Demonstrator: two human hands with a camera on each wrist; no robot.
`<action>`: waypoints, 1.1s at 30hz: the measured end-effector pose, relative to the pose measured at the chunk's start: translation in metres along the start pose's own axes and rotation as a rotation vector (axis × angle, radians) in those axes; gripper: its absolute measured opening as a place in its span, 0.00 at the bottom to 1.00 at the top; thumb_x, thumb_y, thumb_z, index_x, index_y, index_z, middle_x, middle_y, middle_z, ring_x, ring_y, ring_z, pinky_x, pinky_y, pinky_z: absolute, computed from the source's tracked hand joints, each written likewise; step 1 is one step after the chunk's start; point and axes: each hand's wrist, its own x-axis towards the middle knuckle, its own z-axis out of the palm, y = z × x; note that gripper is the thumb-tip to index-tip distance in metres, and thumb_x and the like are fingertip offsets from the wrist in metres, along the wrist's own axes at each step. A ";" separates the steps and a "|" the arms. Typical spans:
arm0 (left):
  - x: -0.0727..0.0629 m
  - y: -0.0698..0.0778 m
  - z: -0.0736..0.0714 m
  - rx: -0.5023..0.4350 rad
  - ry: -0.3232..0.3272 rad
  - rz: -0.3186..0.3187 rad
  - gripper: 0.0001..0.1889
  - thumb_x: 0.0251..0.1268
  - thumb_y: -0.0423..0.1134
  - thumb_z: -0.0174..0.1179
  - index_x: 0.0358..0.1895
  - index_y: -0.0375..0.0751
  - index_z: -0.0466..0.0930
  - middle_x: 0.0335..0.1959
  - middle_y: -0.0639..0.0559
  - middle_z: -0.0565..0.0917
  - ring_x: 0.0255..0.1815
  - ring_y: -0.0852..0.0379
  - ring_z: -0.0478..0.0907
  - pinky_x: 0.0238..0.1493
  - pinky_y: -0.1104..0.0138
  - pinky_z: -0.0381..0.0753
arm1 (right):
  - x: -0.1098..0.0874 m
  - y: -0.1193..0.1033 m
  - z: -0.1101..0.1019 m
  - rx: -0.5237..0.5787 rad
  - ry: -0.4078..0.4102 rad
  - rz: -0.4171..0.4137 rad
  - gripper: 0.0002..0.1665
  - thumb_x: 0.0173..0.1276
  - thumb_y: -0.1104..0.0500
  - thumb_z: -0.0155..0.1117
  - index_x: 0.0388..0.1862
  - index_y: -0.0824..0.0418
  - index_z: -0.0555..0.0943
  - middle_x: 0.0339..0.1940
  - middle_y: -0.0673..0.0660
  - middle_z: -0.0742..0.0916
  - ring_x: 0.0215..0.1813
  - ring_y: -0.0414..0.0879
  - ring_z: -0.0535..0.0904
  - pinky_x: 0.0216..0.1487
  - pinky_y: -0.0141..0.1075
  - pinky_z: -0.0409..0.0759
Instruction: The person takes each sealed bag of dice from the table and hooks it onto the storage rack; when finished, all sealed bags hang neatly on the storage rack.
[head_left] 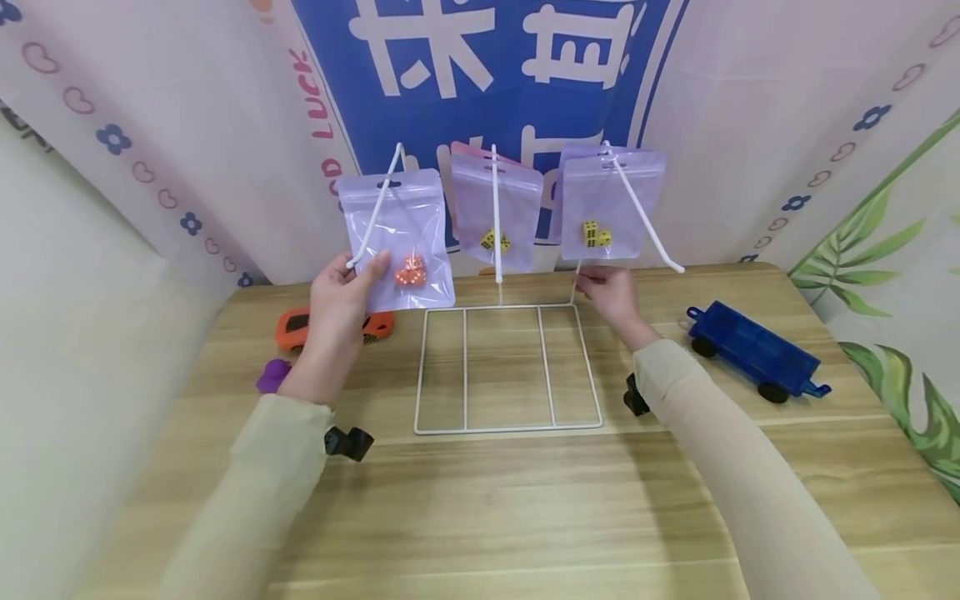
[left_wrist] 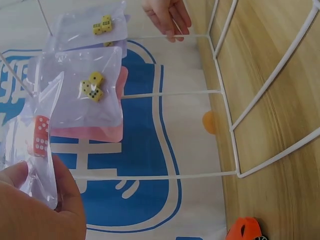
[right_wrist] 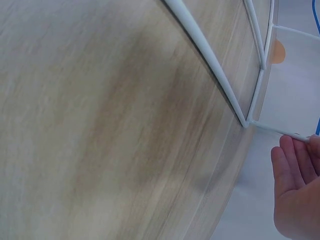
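My left hand [head_left: 335, 310] pinches the lower left side of a clear lilac zip bag [head_left: 367, 218] holding orange-red dice [head_left: 410, 271]. The thumb lies on its front. The bag's top hole is at the left prong of a white wire display rack [head_left: 508, 430]. My right hand [head_left: 617, 297] holds the rack's right upright with its fingertips, also seen in the right wrist view. Lilac bags with yellow dice hang on the middle prong, bag [head_left: 517, 196], and the right prong, bag [head_left: 615, 196]. A pink-edged bag shows behind the middle one.
An orange toy car [head_left: 292, 327] stands behind my left forearm, a purple toy [head_left: 273, 376] beside it. To the right sits a blue toy trailer [head_left: 753, 346] with black wheels. The wooden table [head_left: 480, 517] meets a printed cloth [head_left: 712, 125] behind the rack.
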 end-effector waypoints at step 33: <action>0.056 0.000 0.003 0.143 0.025 0.115 0.29 0.63 0.51 0.66 0.62 0.38 0.72 0.46 0.57 0.77 0.46 0.62 0.72 0.52 0.71 0.76 | -0.006 -0.004 0.007 -0.003 0.001 0.003 0.17 0.70 0.65 0.61 0.53 0.75 0.80 0.50 0.73 0.85 0.43 0.53 0.88 0.32 0.16 0.78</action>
